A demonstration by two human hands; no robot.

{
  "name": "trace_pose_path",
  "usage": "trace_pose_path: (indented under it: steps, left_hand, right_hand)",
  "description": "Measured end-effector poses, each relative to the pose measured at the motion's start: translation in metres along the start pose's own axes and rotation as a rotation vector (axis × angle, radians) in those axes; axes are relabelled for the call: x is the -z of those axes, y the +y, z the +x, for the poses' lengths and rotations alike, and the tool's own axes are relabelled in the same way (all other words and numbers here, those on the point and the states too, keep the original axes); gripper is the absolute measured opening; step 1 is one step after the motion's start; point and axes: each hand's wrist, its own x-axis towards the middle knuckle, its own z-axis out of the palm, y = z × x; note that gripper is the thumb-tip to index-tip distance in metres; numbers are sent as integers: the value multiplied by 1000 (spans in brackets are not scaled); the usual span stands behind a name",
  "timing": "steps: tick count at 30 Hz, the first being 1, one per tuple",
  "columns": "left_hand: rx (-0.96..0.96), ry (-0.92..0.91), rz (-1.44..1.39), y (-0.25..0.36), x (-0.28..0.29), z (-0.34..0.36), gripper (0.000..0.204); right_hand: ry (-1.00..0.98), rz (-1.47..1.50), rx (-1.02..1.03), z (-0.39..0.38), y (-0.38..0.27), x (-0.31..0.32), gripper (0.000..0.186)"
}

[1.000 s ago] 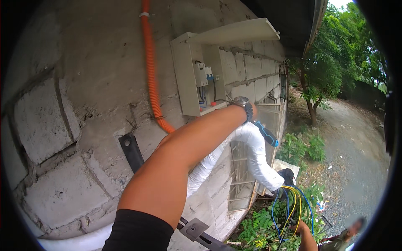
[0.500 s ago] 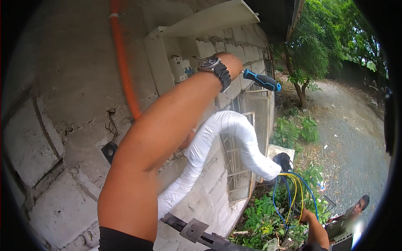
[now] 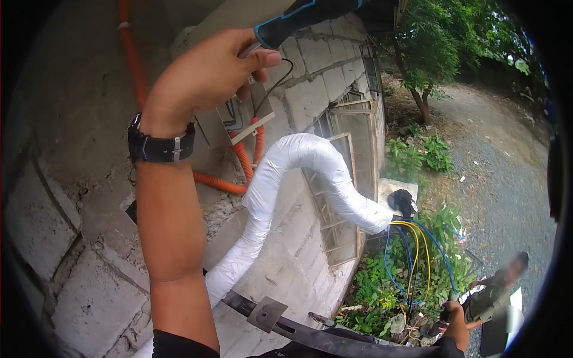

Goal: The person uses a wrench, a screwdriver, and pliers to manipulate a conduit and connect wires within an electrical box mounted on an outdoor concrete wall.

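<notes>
1. The left hand point(image 3: 209, 74) is pinching a screwdriver point(image 3: 307, 21) by its shaft, so the weight of the handle could be tipping the tool out of the fingers if that pinch loosens.
2. The same hand is hanging in front of the open electrical box point(image 3: 267, 110), and a slipping shaft could be nicking the wiring inside; whether any of it is live, the view is not telling.
3. A dark cable point(image 3: 272, 89) is looping out beside the fingers, so a careless sweep could be snagging it.
4. Further right, blue and yellow wires point(image 3: 427, 256) are dangling from the end of the white wrapped tube point(image 3: 295, 149); a tug from below could be dragging them or straining the tube.
5. As for position, the screwdriver is lying partly within the left hand, its blue-and-black handle pointing up and right beyond the thumb, with the box behind and below.
6. The wires are drooping well apart from the left hand, their lower ends coming near the right hand point(image 3: 456, 315).
7. The right hand is appearing small and low, its fingers bending; what it is grasping, if anything, I cannot tell. Another person point(image 3: 495, 292) is staying close by on its right.
</notes>
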Motion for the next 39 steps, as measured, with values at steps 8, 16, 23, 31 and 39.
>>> trace_pose_path:
  steps: [8,16,23,31,39]
  left_hand:
    - [192,24,-221,-15,-15,-41,36]
    - [114,218,-250,-34,-6,-51,45]
    - [119,341,-240,-34,5,-52,54]
    - [81,355,-215,-44,5,-51,50]
    - [75,300,-311,-57,14,-45,44]
  right_hand:
    - [242,271,-16,-30,50,35,38]
    - [310,351,-16,-26,72,53,32]
    - [284,382,7,-10,56,46,26]
    - [201,393,53,-1,42,50,20]
    - [-115,633,134,11,-9,103,15]
